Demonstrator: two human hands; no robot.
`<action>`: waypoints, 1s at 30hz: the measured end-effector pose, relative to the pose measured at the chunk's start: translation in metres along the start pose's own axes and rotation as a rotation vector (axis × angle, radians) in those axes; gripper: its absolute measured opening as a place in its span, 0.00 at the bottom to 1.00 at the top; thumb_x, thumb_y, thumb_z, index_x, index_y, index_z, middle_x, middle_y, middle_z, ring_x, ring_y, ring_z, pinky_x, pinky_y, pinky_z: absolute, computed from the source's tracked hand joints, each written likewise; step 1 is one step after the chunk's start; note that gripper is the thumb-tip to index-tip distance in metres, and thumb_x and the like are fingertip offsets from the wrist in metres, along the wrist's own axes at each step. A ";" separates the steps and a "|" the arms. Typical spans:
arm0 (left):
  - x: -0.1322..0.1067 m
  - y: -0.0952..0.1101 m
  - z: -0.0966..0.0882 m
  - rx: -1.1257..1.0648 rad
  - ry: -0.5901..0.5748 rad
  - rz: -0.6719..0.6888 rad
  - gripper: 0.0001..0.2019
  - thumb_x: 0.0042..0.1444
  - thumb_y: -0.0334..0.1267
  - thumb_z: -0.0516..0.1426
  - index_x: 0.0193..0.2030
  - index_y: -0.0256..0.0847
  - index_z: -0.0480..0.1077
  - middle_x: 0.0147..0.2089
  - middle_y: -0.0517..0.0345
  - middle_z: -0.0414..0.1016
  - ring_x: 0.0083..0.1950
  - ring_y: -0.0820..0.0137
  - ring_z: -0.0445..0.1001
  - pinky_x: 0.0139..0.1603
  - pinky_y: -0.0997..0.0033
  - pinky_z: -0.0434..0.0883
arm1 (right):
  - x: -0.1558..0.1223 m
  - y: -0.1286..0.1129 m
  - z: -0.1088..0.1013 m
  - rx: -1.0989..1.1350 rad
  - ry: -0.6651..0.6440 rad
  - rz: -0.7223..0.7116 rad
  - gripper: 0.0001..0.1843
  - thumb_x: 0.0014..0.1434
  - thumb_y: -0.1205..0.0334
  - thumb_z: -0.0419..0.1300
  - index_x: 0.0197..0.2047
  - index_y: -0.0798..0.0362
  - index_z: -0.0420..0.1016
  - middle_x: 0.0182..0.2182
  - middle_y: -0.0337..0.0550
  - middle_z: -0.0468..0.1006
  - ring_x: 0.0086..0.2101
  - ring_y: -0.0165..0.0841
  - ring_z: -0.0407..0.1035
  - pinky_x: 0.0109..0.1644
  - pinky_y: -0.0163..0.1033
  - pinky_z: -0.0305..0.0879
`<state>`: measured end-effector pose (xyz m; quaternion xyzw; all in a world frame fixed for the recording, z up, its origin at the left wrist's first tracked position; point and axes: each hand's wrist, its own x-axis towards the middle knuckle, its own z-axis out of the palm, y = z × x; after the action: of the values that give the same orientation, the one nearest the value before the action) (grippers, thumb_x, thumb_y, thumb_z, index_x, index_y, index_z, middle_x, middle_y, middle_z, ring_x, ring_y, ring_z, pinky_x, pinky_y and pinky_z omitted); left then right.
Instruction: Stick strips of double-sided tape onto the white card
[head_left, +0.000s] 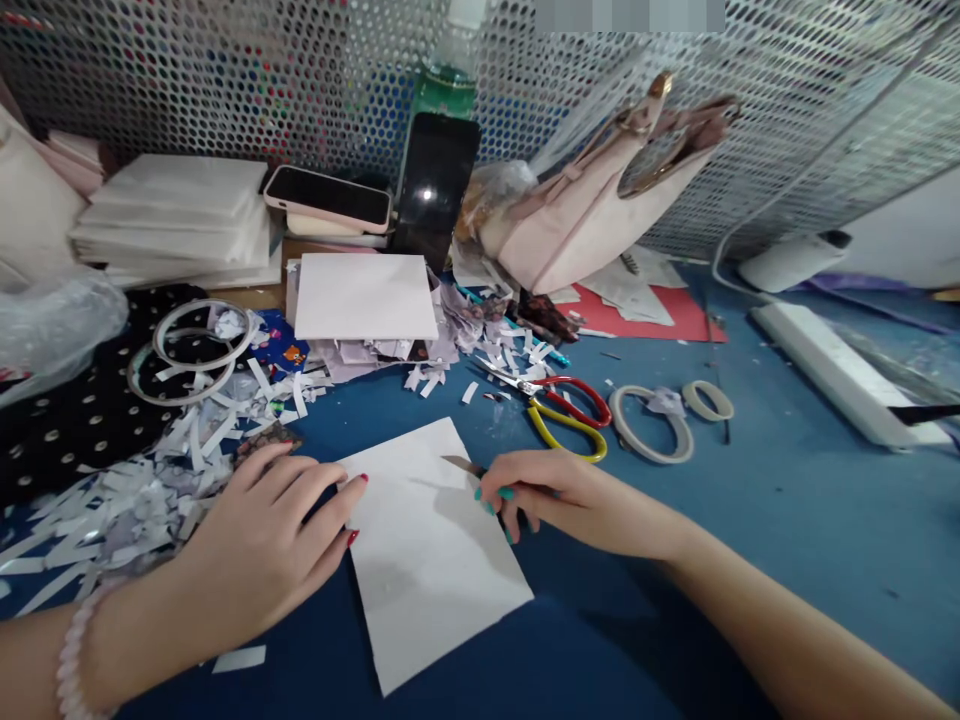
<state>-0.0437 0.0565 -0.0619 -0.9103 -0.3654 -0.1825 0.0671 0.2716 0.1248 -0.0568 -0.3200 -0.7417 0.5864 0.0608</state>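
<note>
A white rectangular sheet or board (435, 580) lies tilted on the blue tabletop. Its left edge is under the fingertips of my left hand (289, 535), which rests palm down with fingers stretched out, wearing a beaded bracelet (73, 650). Closed round a small knife (463, 464), my right hand (536, 490) is over the sheet's right edge. The pointed blade shows above the white surface; most of the handle is hidden in my fingers. Whether the blade touches the sheet I cannot tell. Paper strips (161, 490) are heaped beside my left hand.
Scissors (574, 415) with red and yellow handles and tape rolls (652, 425) lie beyond my right hand. Behind the sheet sits a white stack (364, 297). A phone (437, 185) leans against a bottle (448, 85), near a pink bag (577, 225). A power strip (832, 370) is right.
</note>
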 end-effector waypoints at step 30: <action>-0.016 0.001 0.008 -0.056 -0.250 0.055 0.33 0.69 0.59 0.41 0.72 0.40 0.58 0.72 0.51 0.61 0.74 0.54 0.52 0.73 0.42 0.24 | 0.001 -0.007 0.010 -0.120 -0.043 -0.111 0.13 0.69 0.69 0.47 0.43 0.56 0.74 0.35 0.43 0.77 0.27 0.24 0.75 0.35 0.30 0.70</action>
<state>-0.0514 0.0473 -0.0756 -0.9372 -0.3406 -0.0757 0.0005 0.2637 0.1163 -0.0533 -0.2688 -0.7932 0.5433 0.0582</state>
